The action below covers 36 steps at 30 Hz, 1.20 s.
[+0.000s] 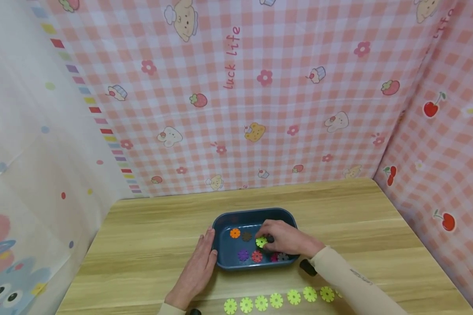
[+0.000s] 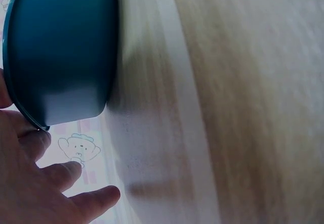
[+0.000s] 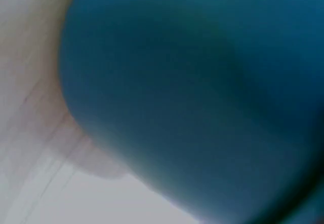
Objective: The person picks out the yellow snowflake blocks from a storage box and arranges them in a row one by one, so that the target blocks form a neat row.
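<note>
A dark blue rectangular bin [image 1: 254,266] stands on the table with several notched, flower-like plastic discs inside. An orange disc [image 1: 234,233], a purple disc [image 1: 243,255] and a red disc [image 1: 257,256] lie on its floor. My right hand [image 1: 285,238] reaches in over the right rim and pinches a yellow-green disc [image 1: 261,242] between thumb and fingers. Along the bin's left side rests my left hand [image 1: 197,267], fingers extended. The left wrist view has those fingers [image 2: 38,145] right at the bin's rim. Only the bin's blurred outer wall [image 3: 167,107] fills the right wrist view.
A row of yellow-green discs [image 1: 276,300] lies on the wooden table [image 1: 161,232] in front of the bin, its right end covered by my right sleeve [image 1: 351,280]. Patterned cloth [image 1: 284,105] hangs behind the table and along both sides.
</note>
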Available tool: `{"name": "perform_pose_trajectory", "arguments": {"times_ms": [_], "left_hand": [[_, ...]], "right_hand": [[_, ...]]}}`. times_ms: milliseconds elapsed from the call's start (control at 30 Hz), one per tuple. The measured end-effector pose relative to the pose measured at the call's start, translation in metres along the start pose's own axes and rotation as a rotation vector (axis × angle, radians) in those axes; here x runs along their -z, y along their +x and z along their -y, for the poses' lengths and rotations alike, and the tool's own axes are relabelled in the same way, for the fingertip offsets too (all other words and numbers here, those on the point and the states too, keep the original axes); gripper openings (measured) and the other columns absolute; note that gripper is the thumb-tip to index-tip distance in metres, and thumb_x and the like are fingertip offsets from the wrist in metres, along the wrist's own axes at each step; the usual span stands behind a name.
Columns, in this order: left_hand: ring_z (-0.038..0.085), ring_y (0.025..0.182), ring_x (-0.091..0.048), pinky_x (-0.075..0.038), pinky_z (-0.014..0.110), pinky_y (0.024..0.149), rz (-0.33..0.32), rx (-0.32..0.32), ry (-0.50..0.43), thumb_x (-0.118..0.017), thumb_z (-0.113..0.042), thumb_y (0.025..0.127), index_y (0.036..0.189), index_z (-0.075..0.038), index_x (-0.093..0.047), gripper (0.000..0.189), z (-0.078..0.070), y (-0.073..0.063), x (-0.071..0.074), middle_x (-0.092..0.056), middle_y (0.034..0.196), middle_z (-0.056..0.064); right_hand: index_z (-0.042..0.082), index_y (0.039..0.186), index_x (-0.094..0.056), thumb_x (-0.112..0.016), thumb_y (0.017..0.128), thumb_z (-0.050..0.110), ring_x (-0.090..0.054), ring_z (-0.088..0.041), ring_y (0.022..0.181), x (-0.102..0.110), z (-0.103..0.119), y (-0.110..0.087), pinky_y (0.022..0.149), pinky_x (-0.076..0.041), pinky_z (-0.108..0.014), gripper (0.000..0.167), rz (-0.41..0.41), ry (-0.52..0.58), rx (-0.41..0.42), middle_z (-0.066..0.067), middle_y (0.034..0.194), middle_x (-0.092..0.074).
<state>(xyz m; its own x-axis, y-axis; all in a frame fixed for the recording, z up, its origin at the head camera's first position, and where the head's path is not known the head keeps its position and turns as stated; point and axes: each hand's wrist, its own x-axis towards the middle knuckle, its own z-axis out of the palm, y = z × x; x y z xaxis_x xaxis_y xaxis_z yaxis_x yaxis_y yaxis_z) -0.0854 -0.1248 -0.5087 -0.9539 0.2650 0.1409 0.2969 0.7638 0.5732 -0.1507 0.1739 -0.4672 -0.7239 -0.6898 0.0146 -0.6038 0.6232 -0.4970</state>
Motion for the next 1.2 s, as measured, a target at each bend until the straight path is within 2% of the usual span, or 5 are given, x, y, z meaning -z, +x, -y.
{"name": "perform_pose_trajectory", "arguments": {"times_ms": [233,600,800,1067,1200], "left_hand": [[0.041,0.154,-0.023,-0.024,0.054,0.123,0.003,0.003,-0.001,-0.041,-0.020,0.113,0.162,0.001,-0.027,0.056,0.002,0.001,0.000,-0.023,0.170,0.016],[0.040,0.154,-0.024,-0.024,0.053,0.123,-0.002,-0.017,0.005,-0.042,-0.018,0.112,0.162,0.003,-0.027,0.056,0.001,0.000,0.000,-0.024,0.169,0.017],[0.043,0.153,-0.027,-0.026,0.056,0.122,-0.019,-0.037,0.004,-0.043,-0.017,0.112,0.161,0.004,-0.028,0.055,0.002,-0.001,-0.001,-0.027,0.168,0.020],[0.038,0.154,-0.026,-0.024,0.051,0.124,-0.029,-0.045,-0.001,-0.045,-0.015,0.111,0.160,0.005,-0.029,0.056,0.002,0.000,-0.003,-0.027,0.168,0.018],[0.037,0.154,-0.026,-0.024,0.050,0.124,-0.026,-0.040,0.000,-0.045,-0.016,0.111,0.160,0.004,-0.029,0.056,0.002,0.000,-0.003,-0.026,0.168,0.018]], "right_hand": [[0.009,0.122,-0.075,-0.076,0.096,0.017,-0.063,-0.015,0.099,0.010,0.005,-0.012,0.082,-0.056,-0.031,0.028,-0.056,0.045,0.033,0.001,0.116,-0.066],[0.012,0.122,-0.074,-0.077,0.095,0.015,-0.065,-0.023,0.105,0.021,0.009,-0.032,0.085,-0.058,-0.037,0.027,-0.106,0.043,0.033,0.000,0.119,-0.065],[0.010,0.121,-0.074,-0.077,0.094,0.015,-0.065,-0.024,0.102,0.026,0.011,-0.046,0.085,-0.058,-0.044,0.028,-0.134,0.067,0.014,0.000,0.117,-0.064],[0.010,0.122,-0.074,-0.078,0.094,0.017,-0.065,-0.024,0.102,0.031,0.008,-0.065,0.086,-0.058,-0.041,0.029,-0.158,0.073,-0.022,0.002,0.116,-0.065],[0.013,0.122,-0.074,-0.078,0.095,0.021,-0.063,-0.019,0.106,0.033,0.008,-0.077,0.090,-0.057,-0.042,0.029,-0.173,0.074,-0.073,0.005,0.116,-0.065]]}}
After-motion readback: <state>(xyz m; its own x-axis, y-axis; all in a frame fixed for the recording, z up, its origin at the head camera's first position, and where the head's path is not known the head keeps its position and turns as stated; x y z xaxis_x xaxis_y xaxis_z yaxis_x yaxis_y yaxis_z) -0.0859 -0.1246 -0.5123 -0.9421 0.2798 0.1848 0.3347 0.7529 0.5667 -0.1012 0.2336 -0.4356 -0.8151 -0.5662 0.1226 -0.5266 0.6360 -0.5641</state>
